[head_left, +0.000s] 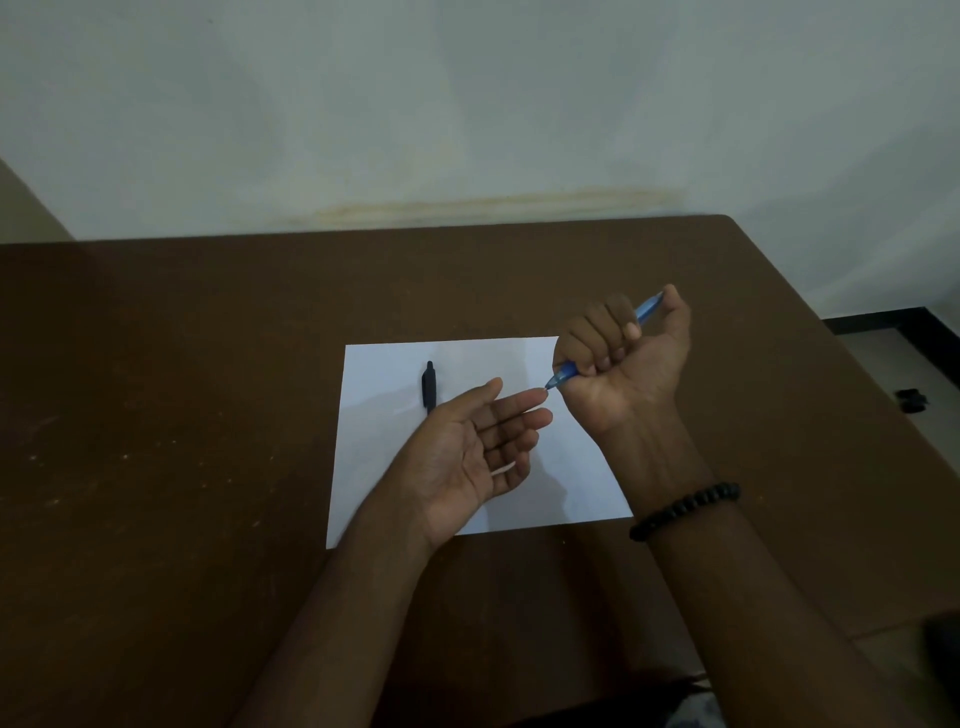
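held pen (566, 371): blue all over, kinda see-through, paler at the tip
second pen (428, 388): plain black, or maybe a really dark navy, hard to call in this light
paper (467, 358): plain white, with bluish-grey shadow patches
table (182, 389): flat dark brown, with small pale scuffs and specks on the left side
wall (467, 104): pale grey-white, with a yellowish stain band low down
bead bracelet (685, 506): black, matte
small thing (910, 400): black, too tiny to tell more
cloth (696, 712): light with a blotchy bluish-grey print, pretty blurry
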